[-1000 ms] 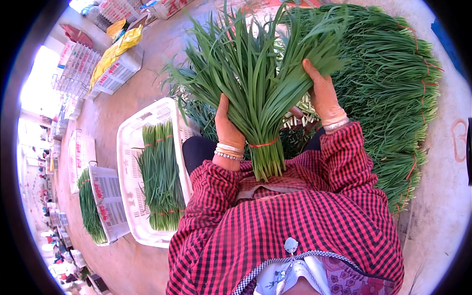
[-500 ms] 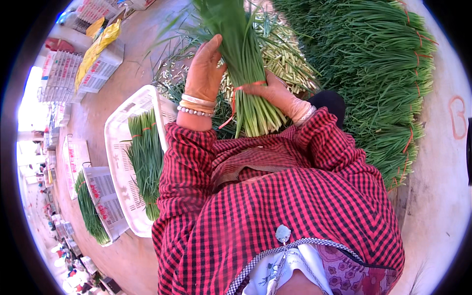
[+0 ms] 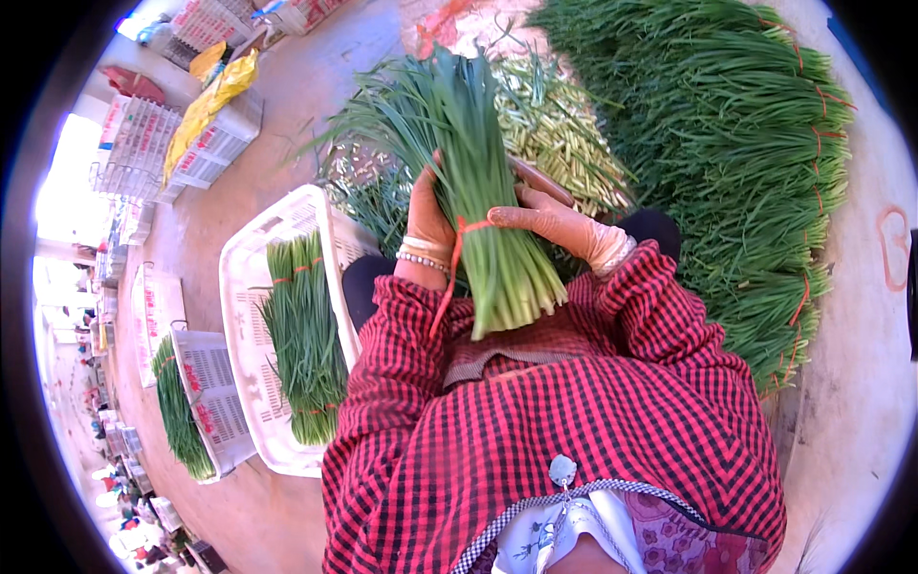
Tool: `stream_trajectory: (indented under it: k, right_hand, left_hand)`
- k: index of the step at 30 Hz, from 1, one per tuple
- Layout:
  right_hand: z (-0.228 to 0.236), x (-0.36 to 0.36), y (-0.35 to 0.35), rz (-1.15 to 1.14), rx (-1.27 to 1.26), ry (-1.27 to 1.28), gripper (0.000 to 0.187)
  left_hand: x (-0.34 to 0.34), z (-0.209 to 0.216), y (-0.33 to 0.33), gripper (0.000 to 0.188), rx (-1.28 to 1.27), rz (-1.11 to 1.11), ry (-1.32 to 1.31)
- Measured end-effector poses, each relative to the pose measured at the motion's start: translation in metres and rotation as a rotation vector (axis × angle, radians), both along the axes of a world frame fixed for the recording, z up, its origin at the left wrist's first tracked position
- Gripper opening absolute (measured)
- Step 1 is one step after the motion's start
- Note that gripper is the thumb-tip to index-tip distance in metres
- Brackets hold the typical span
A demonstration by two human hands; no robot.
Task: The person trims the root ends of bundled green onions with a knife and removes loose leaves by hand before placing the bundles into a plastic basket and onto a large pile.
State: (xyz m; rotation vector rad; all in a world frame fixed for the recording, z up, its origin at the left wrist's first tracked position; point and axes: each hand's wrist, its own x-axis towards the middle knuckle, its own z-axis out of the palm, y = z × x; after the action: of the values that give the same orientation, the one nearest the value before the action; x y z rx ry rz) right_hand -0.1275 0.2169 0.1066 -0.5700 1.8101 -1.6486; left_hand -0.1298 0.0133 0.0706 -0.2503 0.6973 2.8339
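Observation:
A thick bunch of green chives (image 3: pixel 492 253) is between my hands, pale cut ends toward me and leaf tips away. A red band (image 3: pixel 473 226) circles it, one loose tail hanging on the left. My left hand (image 3: pixel 430 215), gloved and with bracelets at the wrist, is closed round the bunch's left side; its fingers are partly hidden behind the leaves. My right hand (image 3: pixel 559 227), also gloved, grips the right side, its thumb across the stalks at the band. A flat brownish thing (image 3: pixel 543 182) shows just beyond the right fingers; I cannot make out its kind.
A white plastic crate (image 3: pixel 251 402) with tied chive bunches (image 3: pixel 306 335) stands at my left, another filled crate beyond it. Cut stalk trimmings (image 3: pixel 564 124) lie heaped ahead. Along my right is a long pile of chives (image 3: pixel 727 172). Stacked crates (image 3: pixel 139 143) stand far left.
The chive bunch has come nearer to me and its leaf tips now show. My left hand has moved down and in against the bunch; the right hand has shifted slightly with it.

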Motion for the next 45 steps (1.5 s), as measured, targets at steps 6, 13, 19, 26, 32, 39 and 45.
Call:
stream_trajectory:
  k: [6,13,19,26,32,39,45]
  right_hand:
    - [0.022,-0.069,-0.030,-0.577,-0.377,0.153,0.079]
    - [0.038,-0.061,0.036,-0.711,-0.481,0.098,0.035]
    - [0.031,-0.058,0.046,-0.755,-0.632,-0.101,0.048]
    - [0.019,-0.054,0.063,-0.447,-0.552,-0.089,0.064]
    - [-0.015,-0.027,0.072,-0.338,-0.166,-0.002,0.070]
    - [0.068,0.004,0.052,-0.243,0.029,0.207,0.031]
    - [0.187,-0.007,0.046,-0.482,-0.165,1.010,0.013]
  left_hand:
    - [0.002,0.033,0.047,0.048,-0.643,0.180,-0.019]
    - [0.015,0.041,0.030,0.042,-0.127,0.180,0.002]
    - [0.021,0.040,0.030,0.043,-0.111,0.195,-0.034]
    - [0.020,0.051,0.031,0.047,-0.164,0.275,0.003]
    - [0.010,0.046,0.021,0.051,-0.137,0.449,0.106]
    - [0.019,0.040,0.027,0.041,-0.361,0.634,0.069]
    - [0.045,0.039,0.032,0.029,-0.578,0.474,0.166]
